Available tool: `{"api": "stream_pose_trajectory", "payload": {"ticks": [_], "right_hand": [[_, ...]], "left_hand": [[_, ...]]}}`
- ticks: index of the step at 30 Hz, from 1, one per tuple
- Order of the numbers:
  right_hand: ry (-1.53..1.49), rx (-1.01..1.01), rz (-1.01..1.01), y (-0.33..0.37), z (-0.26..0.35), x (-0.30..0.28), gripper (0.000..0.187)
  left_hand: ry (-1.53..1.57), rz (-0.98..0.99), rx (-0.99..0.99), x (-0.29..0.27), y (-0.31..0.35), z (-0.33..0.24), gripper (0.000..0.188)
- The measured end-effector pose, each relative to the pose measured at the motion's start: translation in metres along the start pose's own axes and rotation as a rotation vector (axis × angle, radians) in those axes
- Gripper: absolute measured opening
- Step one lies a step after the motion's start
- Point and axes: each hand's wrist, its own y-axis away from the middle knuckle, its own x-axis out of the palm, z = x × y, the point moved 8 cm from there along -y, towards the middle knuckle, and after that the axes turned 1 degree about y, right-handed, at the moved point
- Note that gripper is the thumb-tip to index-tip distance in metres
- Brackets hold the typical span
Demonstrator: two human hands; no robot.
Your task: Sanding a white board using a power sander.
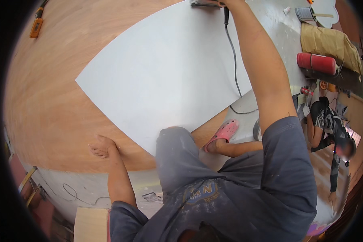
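Note:
A large white sheet with a curved far edge and a pointed left corner lies over a brown wooden board. At the top edge, my right hand grips a flat, dark-and-silver corded electric sander that sits on the sheet. The frame cuts off most of that hand and part of the tool. Its black cord trails back across the sheet toward me. My left hand holds nothing and rests on the brown board, fingers extended, left of the sheet's near corner. My dusty knee presses at the sheet's near edge.
An orange-and-black tool lies on the board at far left. Along the right are a paint can, brown paper and a red fire extinguisher. Another person works at the right. A pale box stands near left.

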Motion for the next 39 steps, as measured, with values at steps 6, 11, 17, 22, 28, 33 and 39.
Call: {"api": "stream_pose_trajectory", "payload": {"ticks": [6,11,17,22,28,33,39], "right_hand": [[0.031,-0.181,-0.116,0.004,-0.043,0.021,0.075],[-0.046,-0.278,0.101,0.134,-0.002,0.038,0.070],[-0.028,-0.373,0.230,0.186,-0.019,0.038,0.068],[-0.008,-0.224,0.052,0.118,-0.033,0.038,0.072],[-0.001,-0.206,0.031,0.071,0.006,0.022,0.075],[-0.043,-0.316,0.076,0.112,0.065,0.045,0.074],[0.031,-0.477,0.135,0.190,0.083,0.072,0.077]], "left_hand": [[-0.009,0.119,-0.018,0.010,0.020,-0.034,0.075],[0.408,0.222,0.522,0.024,0.035,-0.040,0.071],[0.754,0.314,0.701,-0.031,0.156,-0.089,0.070],[0.664,0.318,0.628,-0.023,0.153,-0.080,0.065],[0.725,0.300,0.554,-0.031,0.161,-0.096,0.053],[0.672,0.425,0.458,-0.031,0.157,-0.094,0.053],[0.872,0.458,0.482,-0.028,0.163,-0.103,0.051]]}}
